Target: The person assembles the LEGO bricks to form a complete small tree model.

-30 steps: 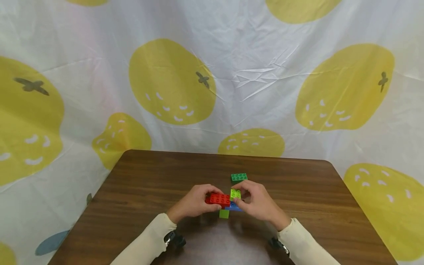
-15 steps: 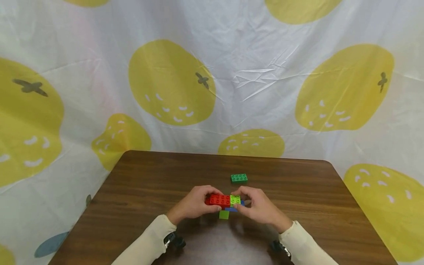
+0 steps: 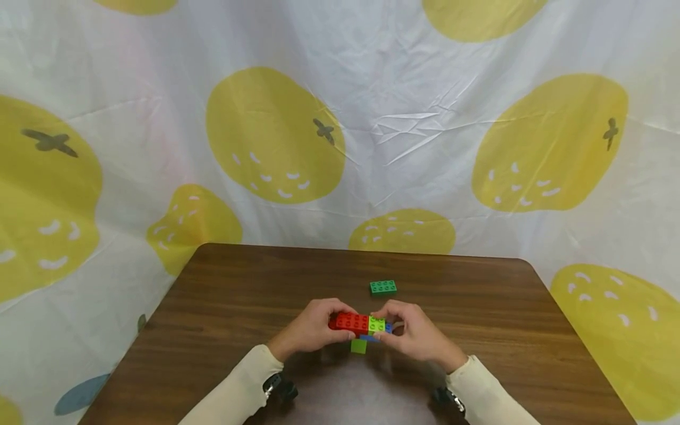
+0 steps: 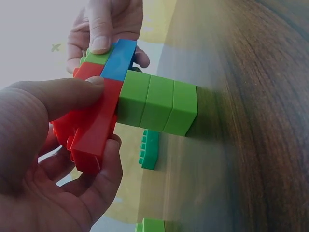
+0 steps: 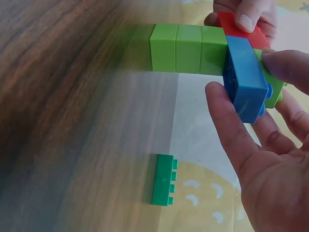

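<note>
Low over the middle of the table is a toy-brick build. Its column of three light green bricks (image 4: 157, 104) stands upright under a red brick (image 4: 96, 128) and a blue brick (image 5: 248, 79). On the upper layer, another red brick (image 3: 352, 321) sits beside a small light green brick (image 3: 376, 326). My left hand (image 3: 314, 323) grips the red bricks, its thumb on their near side and fingers behind. With thumb and fingers, my right hand (image 3: 417, 332) pinches the small light green brick over the blue one. One right finger (image 5: 224, 116) extends beside the blue brick's underside.
A dark green brick (image 3: 383, 287) lies on the wooden table (image 3: 255, 277) beyond the hands. Another light green piece (image 4: 152, 225) shows at the lower edge of the left wrist view. Behind the table hangs a fruit-patterned curtain (image 3: 388, 165).
The right hand has lowered the small light green brick onto the blue brick, level beside the upper red brick. The left hand keeps its hold on the red bricks.
</note>
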`<action>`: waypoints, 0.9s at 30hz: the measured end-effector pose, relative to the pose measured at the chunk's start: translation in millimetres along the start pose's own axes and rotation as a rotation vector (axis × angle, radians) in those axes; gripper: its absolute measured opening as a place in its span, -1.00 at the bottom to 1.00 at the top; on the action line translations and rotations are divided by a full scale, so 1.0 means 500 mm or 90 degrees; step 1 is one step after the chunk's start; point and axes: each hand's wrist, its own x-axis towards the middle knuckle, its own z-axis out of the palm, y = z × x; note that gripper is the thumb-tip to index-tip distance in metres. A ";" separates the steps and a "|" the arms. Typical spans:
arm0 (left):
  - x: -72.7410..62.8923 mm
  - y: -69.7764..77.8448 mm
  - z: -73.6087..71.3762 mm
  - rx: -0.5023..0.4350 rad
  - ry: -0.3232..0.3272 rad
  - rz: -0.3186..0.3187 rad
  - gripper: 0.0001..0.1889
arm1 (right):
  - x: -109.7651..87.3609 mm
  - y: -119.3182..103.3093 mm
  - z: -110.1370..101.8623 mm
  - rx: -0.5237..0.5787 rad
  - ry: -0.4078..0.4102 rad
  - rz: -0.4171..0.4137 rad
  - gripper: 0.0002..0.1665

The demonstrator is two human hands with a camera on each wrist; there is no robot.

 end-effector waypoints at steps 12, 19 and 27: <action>0.012 -0.005 -0.014 0.010 -0.040 -0.001 -0.59 | 0.006 -0.004 -0.004 -0.030 -0.009 0.004 -0.72; 0.031 -0.007 -0.040 -0.018 -0.043 -0.025 -0.61 | 0.007 -0.007 -0.009 -0.031 -0.009 0.014 -0.69; 0.077 -0.033 -0.059 -0.035 0.009 -0.029 -0.67 | 0.006 -0.004 -0.005 -0.038 -0.009 0.012 -0.68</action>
